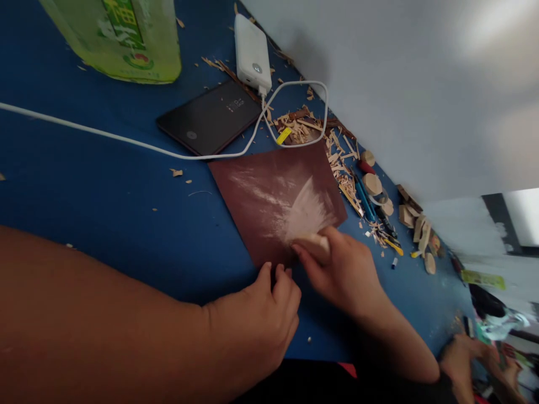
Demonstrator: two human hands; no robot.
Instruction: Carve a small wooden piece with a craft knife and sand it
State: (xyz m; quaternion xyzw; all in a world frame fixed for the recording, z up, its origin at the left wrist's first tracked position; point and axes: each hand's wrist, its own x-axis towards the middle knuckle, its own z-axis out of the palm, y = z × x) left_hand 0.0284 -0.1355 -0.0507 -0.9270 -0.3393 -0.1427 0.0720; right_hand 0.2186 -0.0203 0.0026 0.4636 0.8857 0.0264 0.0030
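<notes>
Gripping a pale wood piece (314,246) tightly in the right hand (350,269), against dusted sandpaper (275,193) toward five o'clock. Resting the left hand (263,314), curled, at the sandpaper's six o'clock edge, seemingly to prevent slipping; cannot tell whether pinching.

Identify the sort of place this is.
Likely a woodcraft workspace: dusty sandpaper, scattered wood shavings and small wood blocks point to it.

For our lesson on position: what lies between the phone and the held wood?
The head view shows the white cable, then the brown sheet, between phone and wood.
</notes>
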